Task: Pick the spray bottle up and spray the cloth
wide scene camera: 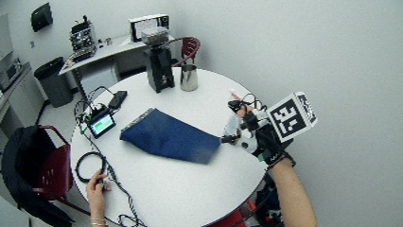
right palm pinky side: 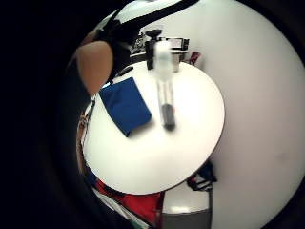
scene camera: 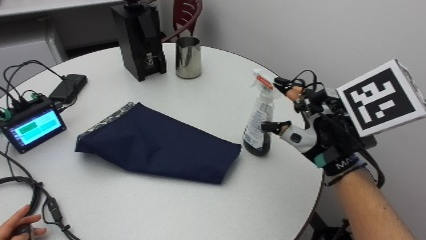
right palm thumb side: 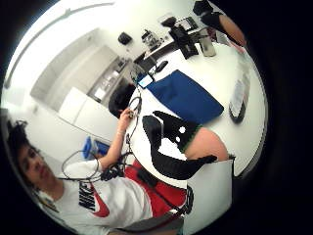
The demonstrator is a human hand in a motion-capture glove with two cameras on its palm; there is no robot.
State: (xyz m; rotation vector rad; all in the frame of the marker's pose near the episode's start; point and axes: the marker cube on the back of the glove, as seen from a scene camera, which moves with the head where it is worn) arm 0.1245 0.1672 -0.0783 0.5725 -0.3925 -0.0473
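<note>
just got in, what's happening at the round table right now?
A person's gloved right hand is at the spray bottle, which stands upright on the white round table near its edge; whether the fingers have closed on it cannot be told. A dark blue cloth lies flat beside the bottle, apart from it. The bare hand rests at the table's edge by some cables. A black device and a metal cup stand at the far side.

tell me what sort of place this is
Probably an office or lab room set up for recording: a round white table with a small lit screen and cables, and a side desk with electronic equipment.
</note>
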